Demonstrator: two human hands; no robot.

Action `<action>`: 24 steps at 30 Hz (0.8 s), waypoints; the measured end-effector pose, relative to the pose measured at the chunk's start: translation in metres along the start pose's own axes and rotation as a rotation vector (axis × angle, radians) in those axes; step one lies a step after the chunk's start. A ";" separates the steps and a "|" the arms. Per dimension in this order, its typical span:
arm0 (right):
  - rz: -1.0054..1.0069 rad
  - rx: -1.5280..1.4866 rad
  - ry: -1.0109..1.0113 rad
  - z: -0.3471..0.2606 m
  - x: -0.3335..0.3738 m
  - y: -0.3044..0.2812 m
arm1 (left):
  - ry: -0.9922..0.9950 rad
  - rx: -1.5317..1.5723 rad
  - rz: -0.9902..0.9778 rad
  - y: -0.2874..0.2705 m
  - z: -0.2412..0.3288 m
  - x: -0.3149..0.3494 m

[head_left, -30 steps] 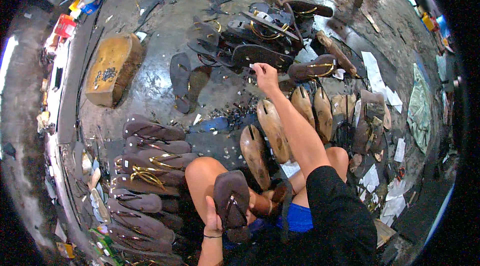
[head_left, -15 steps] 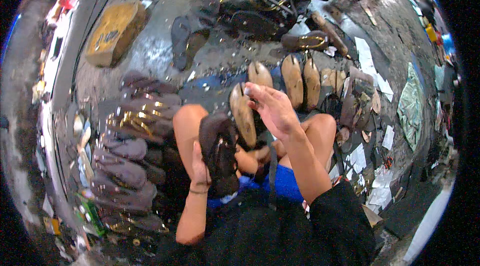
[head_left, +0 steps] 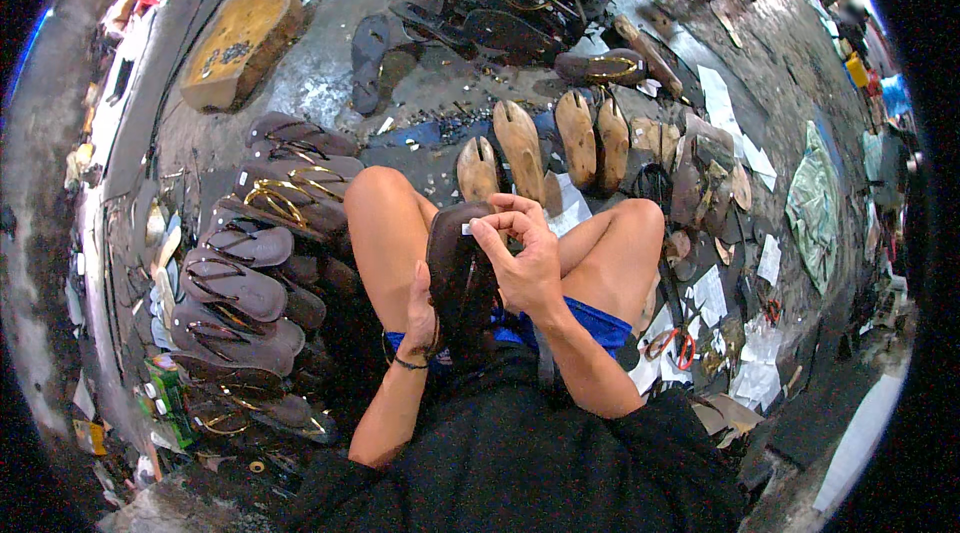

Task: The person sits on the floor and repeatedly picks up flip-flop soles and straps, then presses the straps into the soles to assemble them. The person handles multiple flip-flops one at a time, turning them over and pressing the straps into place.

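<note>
A dark brown sandal (head_left: 452, 268) stands between my knees, its front end pointing away from me. My left hand (head_left: 421, 308) is closed around its left side near the rear half. My right hand (head_left: 527, 258) is at the front end, thumb and forefinger pinched on a small white label (head_left: 467, 229) that lies against the sandal's top face. The right hand covers part of the sandal's right edge. Just beyond stand several wooden shoe lasts (head_left: 518, 153) with slotted tips.
Finished-looking thong sandals (head_left: 235, 283) lie in overlapping rows at my left. More dark sandals (head_left: 510, 33) are heaped farther off. A wooden block (head_left: 245, 48) with small dark bits sits far left. Red-handled scissors (head_left: 685, 348), paper scraps (head_left: 710, 298) and green cloth (head_left: 815, 203) lie right.
My right hand has come down and left from above the lasts to the sandal's front end, bringing the white label against it. The sandal has shifted slightly right and away in the view.
</note>
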State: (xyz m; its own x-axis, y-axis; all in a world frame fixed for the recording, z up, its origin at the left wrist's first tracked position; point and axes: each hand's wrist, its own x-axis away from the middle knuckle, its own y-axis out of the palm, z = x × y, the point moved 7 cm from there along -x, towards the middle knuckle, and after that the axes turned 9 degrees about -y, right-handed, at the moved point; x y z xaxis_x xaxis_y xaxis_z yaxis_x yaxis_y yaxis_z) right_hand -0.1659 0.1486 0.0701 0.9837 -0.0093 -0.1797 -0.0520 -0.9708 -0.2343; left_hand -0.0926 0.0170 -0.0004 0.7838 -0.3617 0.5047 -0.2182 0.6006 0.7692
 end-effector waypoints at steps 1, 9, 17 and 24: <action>0.019 0.024 -0.036 -0.001 0.003 -0.001 | -0.003 -0.008 -0.011 0.002 -0.001 0.001; -0.061 -0.368 0.383 0.050 0.017 0.010 | -0.024 0.056 0.035 -0.008 -0.024 0.002; -0.283 -0.506 0.344 0.062 -0.027 0.029 | 0.061 -0.013 -0.017 -0.023 0.004 0.014; -0.044 0.741 -0.140 0.213 -0.273 -0.013 | 1.041 -0.998 1.204 -0.063 0.233 0.240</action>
State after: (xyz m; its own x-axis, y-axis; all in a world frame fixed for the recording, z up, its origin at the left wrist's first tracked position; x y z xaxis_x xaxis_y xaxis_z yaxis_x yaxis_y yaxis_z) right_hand -0.4707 0.2146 -0.0809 0.9590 0.1047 -0.2635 -0.1638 -0.5540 -0.8162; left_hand -0.0256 -0.2734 0.1639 0.5659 0.8060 -0.1734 -0.7753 0.4486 -0.4446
